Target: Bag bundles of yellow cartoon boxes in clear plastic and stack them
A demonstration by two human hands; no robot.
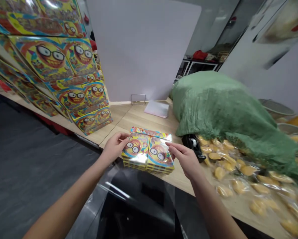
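Observation:
A stack of yellow cartoon-face boxes [136, 149] lies in two side-by-side columns on the wooden table, with a printed header strip [151, 132] along its far edge. My left hand [115, 145] is at the left side, thumb and fingertips pinched at the stack's edge. At the opposite side, my right hand [185, 157] has its thumb and index finger pinched together on the right edge. The tops look glossy. A clear plastic sheet [139, 196] hangs below the near edge, in front of a dark surface.
Tall piles of similar boxes [76, 96] stand at left. A green sack [213, 99] is at right, beside many bagged yellow pieces [220, 172]. A black tape dispenser [193, 146] sits near my right hand. A stack of clear sheets [156, 109] and a white board [144, 49] are behind.

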